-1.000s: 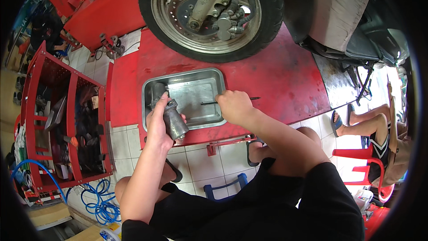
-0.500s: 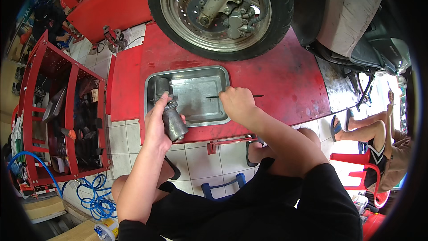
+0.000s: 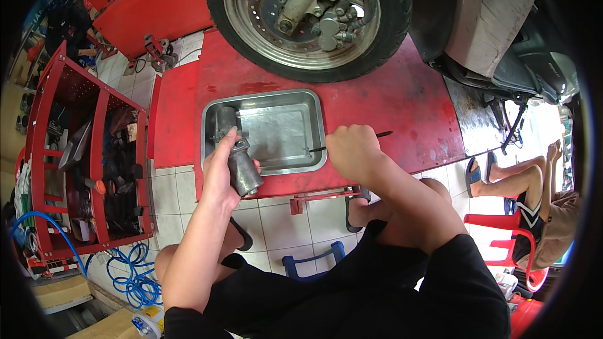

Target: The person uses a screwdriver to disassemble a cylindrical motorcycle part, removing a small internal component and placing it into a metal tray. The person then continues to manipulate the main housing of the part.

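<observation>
My left hand (image 3: 218, 166) is wrapped round a grey, cylindrical metal part (image 3: 244, 173), thumb on top. The part is tilted, with one end over the left side of a shallow metal tray (image 3: 276, 93) and the other beyond its near rim. Just right of the tray, my right hand (image 3: 353, 150) is closed in a fist on a thin dark rod (image 3: 384, 134). One end of the rod sticks out to the right and looks pointed. At the left, its small bent tip hangs over the tray's right side. My fingers hide the rod's middle.
The tray rests on a red platform (image 3: 389, 107) below a motorbike's front wheel (image 3: 233, 44). A red shelf cart (image 3: 99, 150) stands left, with a coiled blue hose (image 3: 132, 276) near it. Between my feet is a blue frame (image 3: 314, 262). Another person sits on a red chair (image 3: 496, 220) at right.
My right hand has moved right and slightly down with the rod, bringing the bent tip from inside the tray toward its right rim. My left hand and the metal part hold nearly still.
</observation>
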Available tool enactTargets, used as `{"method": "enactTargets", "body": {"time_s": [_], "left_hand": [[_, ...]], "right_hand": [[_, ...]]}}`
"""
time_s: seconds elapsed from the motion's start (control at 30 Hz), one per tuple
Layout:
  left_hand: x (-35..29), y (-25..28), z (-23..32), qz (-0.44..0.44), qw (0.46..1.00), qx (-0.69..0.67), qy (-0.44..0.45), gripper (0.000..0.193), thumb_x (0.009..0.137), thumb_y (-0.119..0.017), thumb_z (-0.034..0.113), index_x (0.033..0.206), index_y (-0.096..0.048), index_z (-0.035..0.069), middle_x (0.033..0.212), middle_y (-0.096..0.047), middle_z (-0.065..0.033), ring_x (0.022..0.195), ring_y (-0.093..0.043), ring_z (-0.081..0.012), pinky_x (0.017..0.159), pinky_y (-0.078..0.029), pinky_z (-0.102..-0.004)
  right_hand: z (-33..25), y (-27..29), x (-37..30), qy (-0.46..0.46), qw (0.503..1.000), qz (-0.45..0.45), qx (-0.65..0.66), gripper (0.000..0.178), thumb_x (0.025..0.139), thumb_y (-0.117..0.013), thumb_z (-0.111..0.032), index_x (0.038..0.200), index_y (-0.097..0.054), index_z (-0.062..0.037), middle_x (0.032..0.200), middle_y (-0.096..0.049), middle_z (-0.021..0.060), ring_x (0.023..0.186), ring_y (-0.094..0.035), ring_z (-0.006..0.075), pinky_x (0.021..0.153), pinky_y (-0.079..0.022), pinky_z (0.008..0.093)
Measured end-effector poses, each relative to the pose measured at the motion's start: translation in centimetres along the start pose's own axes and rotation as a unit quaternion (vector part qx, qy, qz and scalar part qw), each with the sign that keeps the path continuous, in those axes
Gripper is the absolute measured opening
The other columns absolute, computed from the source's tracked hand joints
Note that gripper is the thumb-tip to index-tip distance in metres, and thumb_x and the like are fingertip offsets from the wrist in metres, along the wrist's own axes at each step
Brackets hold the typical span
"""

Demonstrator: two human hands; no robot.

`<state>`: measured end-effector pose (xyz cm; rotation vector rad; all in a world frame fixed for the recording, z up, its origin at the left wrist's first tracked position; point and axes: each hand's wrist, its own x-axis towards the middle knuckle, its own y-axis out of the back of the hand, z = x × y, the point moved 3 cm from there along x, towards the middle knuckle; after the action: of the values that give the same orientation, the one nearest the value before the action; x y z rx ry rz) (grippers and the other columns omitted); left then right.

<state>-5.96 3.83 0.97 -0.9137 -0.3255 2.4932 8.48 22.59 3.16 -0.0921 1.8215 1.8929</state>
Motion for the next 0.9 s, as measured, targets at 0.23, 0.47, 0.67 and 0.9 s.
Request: {"method": "enactTargets", "body": {"time_s": [0.23, 0.47, 0.67, 0.9], "left_hand": [[0.6, 0.2, -0.4, -0.014, 0.999, -0.027, 0.027, 0.046, 0.088, -0.073, 0.042, 0.106, -0.056, 0.003, 0.086, -0.058, -0.0094, 0.061, -0.064, -0.0246, 0.054, -0.055, -0.0400], [0.1, 0.0, -0.3, -0.039, 0.995, -0.038, 0.085, 0.047, 0.086, -0.074, 0.045, 0.105, -0.056, 0.006, 0.088, -0.059, -0.0094, 0.063, -0.064, -0.0248, 0.057, -0.056, -0.0421], [0.1, 0.4, -0.2, -0.026, 0.995, -0.035, 0.085, 0.046, 0.086, -0.074, 0.045, 0.105, -0.057, 0.007, 0.088, -0.059, -0.0092, 0.063, -0.064, -0.0253, 0.057, -0.056, -0.0423], [0.0, 0.8, -0.1, -0.036, 0.994, -0.049, 0.089, 0.043, 0.086, -0.074, 0.045, 0.104, -0.057, 0.010, 0.088, -0.059, -0.0087, 0.063, -0.064, -0.0252, 0.057, -0.055, -0.0424]], "right_hand": [[-0.7, -1.6, 1.6, 0.010, 0.999, 0.049, 0.015, 0.009, 0.081, -0.070, -0.011, 0.089, -0.073, -0.0099, 0.090, -0.073, 0.0083, 0.082, -0.074, 0.0241, 0.063, -0.058, 0.0343], [-0.6, -2.7, 3.2, 0.013, 0.998, 0.055, -0.004, 0.011, 0.080, -0.072, -0.011, 0.091, -0.074, -0.0094, 0.093, -0.073, 0.0079, 0.088, -0.074, 0.0237, 0.067, -0.059, 0.0338], [-0.9, -2.5, 3.4, 0.007, 1.000, 0.014, 0.012, 0.014, 0.081, -0.071, -0.010, 0.095, -0.073, -0.0083, 0.096, -0.074, 0.0088, 0.090, -0.074, 0.0244, 0.068, -0.059, 0.0343], [-0.4, -0.8, 1.6, 0.018, 1.000, 0.001, -0.013, 0.014, 0.083, -0.067, -0.012, 0.096, -0.072, -0.0091, 0.094, -0.073, 0.0098, 0.088, -0.074, 0.0260, 0.067, -0.058, 0.0368]]}}
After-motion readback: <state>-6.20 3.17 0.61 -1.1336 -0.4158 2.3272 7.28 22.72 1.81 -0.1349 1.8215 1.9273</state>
